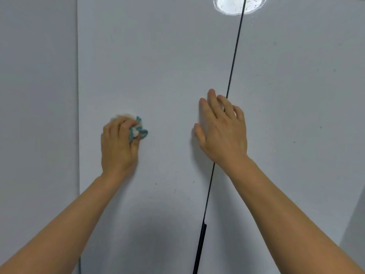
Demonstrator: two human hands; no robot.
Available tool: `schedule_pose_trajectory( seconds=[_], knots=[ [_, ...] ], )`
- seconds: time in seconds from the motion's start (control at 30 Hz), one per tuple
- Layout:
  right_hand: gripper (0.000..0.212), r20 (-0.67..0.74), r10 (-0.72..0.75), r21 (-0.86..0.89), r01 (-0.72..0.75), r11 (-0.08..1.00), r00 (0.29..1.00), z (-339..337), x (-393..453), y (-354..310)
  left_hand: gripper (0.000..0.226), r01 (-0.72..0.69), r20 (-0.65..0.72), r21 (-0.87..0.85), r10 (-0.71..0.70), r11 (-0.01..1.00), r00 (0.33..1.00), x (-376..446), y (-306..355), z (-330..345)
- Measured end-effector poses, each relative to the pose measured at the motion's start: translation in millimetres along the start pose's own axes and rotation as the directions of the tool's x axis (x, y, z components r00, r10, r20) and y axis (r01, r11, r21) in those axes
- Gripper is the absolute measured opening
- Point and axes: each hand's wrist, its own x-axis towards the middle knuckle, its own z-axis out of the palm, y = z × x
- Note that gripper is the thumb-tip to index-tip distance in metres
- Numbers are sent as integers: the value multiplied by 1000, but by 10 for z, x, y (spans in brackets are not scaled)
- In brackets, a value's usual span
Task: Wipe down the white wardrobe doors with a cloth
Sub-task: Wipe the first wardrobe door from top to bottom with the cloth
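Observation:
Two white wardrobe doors fill the view, the left door [158, 66] and the right door [296, 76], split by a thin dark gap [233, 66]. My left hand [118, 143] presses a bunched white cloth with teal edging [138, 129] against the left door, fingers closed around it. My right hand [221, 127] lies flat with fingers spread on the doors, straddling the gap near the left door's right edge. Most of the cloth is hidden under my left hand.
A white side panel or wall [37, 115] stands left of the left door. A round bright light reflection [239, 4] shows at the top across the gap. A dark handle strip [201, 248] runs along the gap lower down. Small specks dot both doors.

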Motion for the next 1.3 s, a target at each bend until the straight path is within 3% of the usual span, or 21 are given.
schedule_pose_trajectory(
  seconds=[0.1,0.2,0.23,0.27,0.33,0.4,0.47,0.5,0.63,0.77,0.9,0.97,1.13,1.3],
  knots=[
    [68,21,21,-31,-20,999,1000,52,-35,-33,23,-234,109,-46,238,971,965,-859,148,163],
    [76,-1,56,-9,-56,998,998,53,-27,-133,25,-590,267,-120,598,799,755,-1338,36,143],
    [80,5,72,8,-72,997,997,56,-22,-199,24,-635,289,-136,643,761,709,-1283,-51,100],
    [84,7,92,12,-92,996,996,63,-28,-232,20,-636,299,-130,642,760,706,-1162,-112,84],
    [88,22,130,-6,-129,992,991,83,-46,-295,18,-501,225,-79,505,862,833,-818,-203,28],
    [88,35,127,-13,-127,992,991,100,-57,-470,25,-184,90,-10,184,983,979,-415,-438,-149],
    [88,14,61,-10,-61,998,998,117,-75,-631,33,72,-21,-12,-73,997,997,-72,-621,-271],
    [89,13,9,-7,-9,1000,1000,144,-87,-734,34,117,-45,-11,-117,993,992,-8,-671,-277],
    [88,59,-94,30,92,995,994,359,-169,-1046,26,110,-38,-41,-112,993,993,-515,-550,-158],
    [87,31,-68,57,67,996,997,478,-199,-1076,18,-33,95,-62,39,998,995,-1441,-521,-145],
    [83,-22,-69,96,71,993,997,514,-186,-1091,35,253,9,-158,-255,954,967,-896,-608,-237],
    [81,-43,-61,124,66,990,997,525,-195,-1097,38,313,-57,-156,-325,937,944,-346,-645,-276],
    [76,-75,-71,162,83,983,995,528,-186,-1083,32,232,-105,-136,-247,963,963,-101,-734,-221],
    [73,-73,-93,163,104,981,993,528,-195,-1035,24,231,-58,-77,-236,970,970,-1291,-783,-102]
  ],
)
